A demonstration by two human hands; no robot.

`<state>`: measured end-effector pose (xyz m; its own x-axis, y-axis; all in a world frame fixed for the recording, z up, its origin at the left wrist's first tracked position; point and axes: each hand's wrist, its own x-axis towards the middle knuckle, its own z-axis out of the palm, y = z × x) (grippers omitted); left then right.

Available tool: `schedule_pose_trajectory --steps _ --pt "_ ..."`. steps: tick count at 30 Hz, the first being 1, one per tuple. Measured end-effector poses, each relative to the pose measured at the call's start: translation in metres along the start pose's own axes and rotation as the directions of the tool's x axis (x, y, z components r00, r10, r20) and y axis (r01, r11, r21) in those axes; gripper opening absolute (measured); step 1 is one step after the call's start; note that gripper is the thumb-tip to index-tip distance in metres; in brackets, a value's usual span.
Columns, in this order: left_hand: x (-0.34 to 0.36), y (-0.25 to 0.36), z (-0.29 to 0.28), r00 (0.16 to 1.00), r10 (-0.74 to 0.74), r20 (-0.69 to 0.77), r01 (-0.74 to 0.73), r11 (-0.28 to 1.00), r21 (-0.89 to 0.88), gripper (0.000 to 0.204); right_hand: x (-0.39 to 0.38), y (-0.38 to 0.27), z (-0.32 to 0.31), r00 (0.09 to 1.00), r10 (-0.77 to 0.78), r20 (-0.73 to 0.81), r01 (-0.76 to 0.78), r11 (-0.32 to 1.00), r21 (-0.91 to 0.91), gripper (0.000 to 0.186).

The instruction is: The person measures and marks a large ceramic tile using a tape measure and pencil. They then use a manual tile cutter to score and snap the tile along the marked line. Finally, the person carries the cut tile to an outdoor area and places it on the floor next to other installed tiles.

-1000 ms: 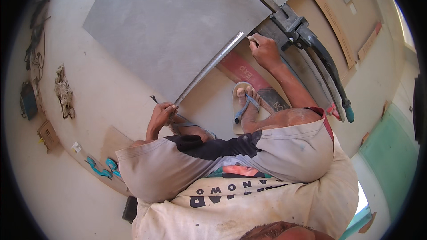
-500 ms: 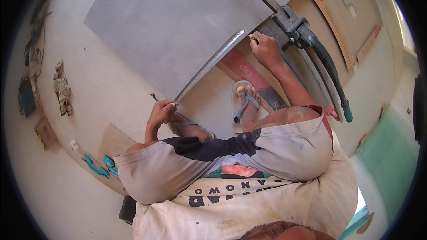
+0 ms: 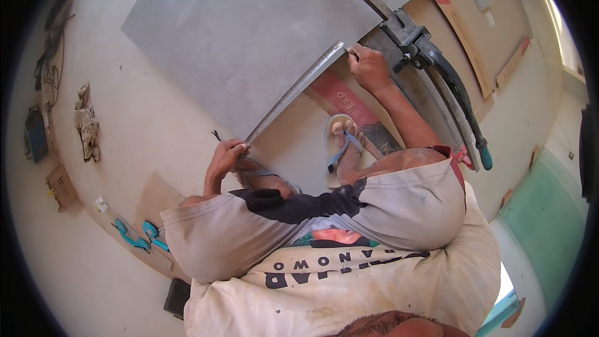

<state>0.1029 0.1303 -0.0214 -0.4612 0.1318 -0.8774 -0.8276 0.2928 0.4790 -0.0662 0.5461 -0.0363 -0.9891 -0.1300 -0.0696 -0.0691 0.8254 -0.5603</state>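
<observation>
A large grey tile [image 3: 231, 37] lies flat in front of me. Along its near edge runs a narrow silver metal strip [image 3: 293, 95], slanting from near left to far right. My left hand [image 3: 228, 155] is closed, thumb and fingers pinching the strip's near end at the tile's corner. Past the far end, my right hand [image 3: 371, 70] is closed in a pinch; something small and dark sticks out at its fingertips, too small to name. Just right of that hand stands a tile cutter [image 3: 409, 37] with a metal rail and a long black handle [image 3: 458, 90] ending in a teal grip.
My sandalled foot [image 3: 344, 143] rests beside a red and black cardboard piece [image 3: 355, 109]. More cardboard [image 3: 462, 34] lies beyond the cutter. On the left are a crumpled cloth [image 3: 86, 122], teal-handled tools [image 3: 132, 235] and a small box [image 3: 61, 186]. Green glass sheet [image 3: 541, 224] lies far right.
</observation>
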Motion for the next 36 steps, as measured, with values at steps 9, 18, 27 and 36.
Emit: schedule_pose_trajectory --steps 9,18,27,36 --pt "0.003 0.002 0.003 1.0 -0.001 -0.017 0.001 1.0 0.014 0.023 -0.001 0.002 -0.002 0.999 0.034 0.042 -0.034 0.999 0.004 0.01" --pt "-0.002 0.004 0.003 1.0 0.001 0.013 0.0 0.998 -0.055 0.022 0.007 0.003 -0.001 0.999 0.045 -0.016 -0.044 0.997 0.065 0.014" --pt "-0.003 -0.015 -0.038 0.979 0.108 -0.17 -0.137 0.977 -0.165 0.022 -0.024 -0.045 -0.003 0.997 0.071 -0.026 -0.064 0.974 0.218 0.018" --pt "0.008 -0.025 -0.116 0.732 0.226 -0.642 -0.285 0.959 0.012 0.033 -0.043 -0.086 0.005 0.978 0.076 0.192 -0.117 0.97 0.214 0.018"
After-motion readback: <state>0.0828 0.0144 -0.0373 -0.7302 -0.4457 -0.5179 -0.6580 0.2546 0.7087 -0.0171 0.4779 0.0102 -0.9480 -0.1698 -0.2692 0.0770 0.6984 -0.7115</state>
